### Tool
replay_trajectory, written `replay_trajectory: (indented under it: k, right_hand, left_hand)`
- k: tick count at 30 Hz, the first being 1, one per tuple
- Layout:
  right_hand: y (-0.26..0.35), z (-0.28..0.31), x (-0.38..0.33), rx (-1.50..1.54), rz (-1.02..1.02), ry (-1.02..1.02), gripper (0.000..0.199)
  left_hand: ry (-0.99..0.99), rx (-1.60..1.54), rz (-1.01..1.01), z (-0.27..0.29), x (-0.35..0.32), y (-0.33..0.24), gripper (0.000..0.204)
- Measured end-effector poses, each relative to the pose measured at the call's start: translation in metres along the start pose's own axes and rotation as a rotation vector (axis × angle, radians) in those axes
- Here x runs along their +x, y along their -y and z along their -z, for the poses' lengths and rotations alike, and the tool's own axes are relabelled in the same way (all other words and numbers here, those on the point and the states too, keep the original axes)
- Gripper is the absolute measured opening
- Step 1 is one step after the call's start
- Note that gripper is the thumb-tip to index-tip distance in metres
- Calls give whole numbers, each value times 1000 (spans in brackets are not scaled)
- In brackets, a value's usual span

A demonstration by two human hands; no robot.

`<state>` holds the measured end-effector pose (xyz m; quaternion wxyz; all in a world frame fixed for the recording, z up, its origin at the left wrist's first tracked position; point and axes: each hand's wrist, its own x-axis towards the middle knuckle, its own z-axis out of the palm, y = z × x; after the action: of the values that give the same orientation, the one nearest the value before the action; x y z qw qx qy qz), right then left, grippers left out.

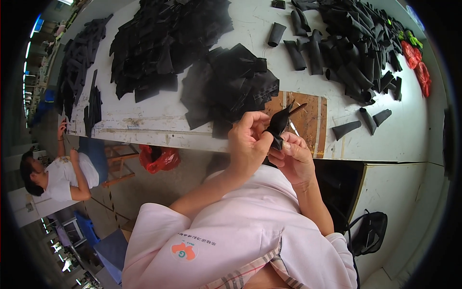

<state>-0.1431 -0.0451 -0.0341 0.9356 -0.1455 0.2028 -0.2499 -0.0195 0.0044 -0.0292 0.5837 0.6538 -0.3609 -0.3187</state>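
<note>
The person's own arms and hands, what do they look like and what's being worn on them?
Both forearms are bare, coming up from the lower edge. The left hand and right hand wear no gloves, and no rings, watch or bracelet show. A pale pink short-sleeved top with a small orange and green emblem covers the shoulders, and a strip of plaid fabric peeks out at its lower hem.

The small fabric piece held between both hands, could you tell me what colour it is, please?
The fabric piece is plain black; the head view shows it.
</note>
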Motion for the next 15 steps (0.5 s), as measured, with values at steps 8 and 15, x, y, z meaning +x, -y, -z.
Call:
replay_trajectory:
  k: [8,15]
  right_hand:
    - [6,-4,4,-237,188,-82,13]
    - [13,-22,-9,-140,133,-31,12]
  left_hand:
    - [369,-489,197,12,1,-21,35]
    - [714,-946,548,28,7,-51,42]
